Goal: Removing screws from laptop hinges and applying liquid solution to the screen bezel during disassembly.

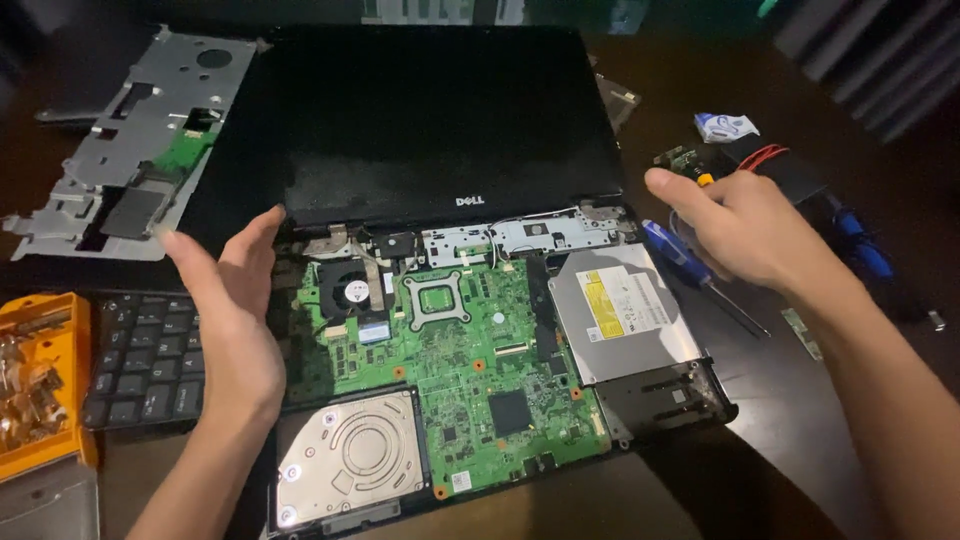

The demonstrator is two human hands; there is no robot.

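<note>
An opened laptop lies on the table with its green motherboard [470, 370] bared, a black fan [350, 292] at upper left, a silver hard drive [350, 460] at lower left and a silver optical drive [625, 310] at right. Its dark screen [410, 120] lies flat beyond the hinges. My left hand [235, 310] hovers open at the laptop's left edge, fingers near the left hinge. My right hand [740, 225] hangs over the right edge, fingers loosely curled with nothing visibly held, just above a blue-handled screwdriver [690, 262].
A grey metal frame plate [140, 140] lies at the back left. A detached black keyboard [140, 360] sits left of the laptop, beside an orange parts tray [40, 380]. Small parts, a circuit board [685, 158] and red wires [765, 155] lie at the back right.
</note>
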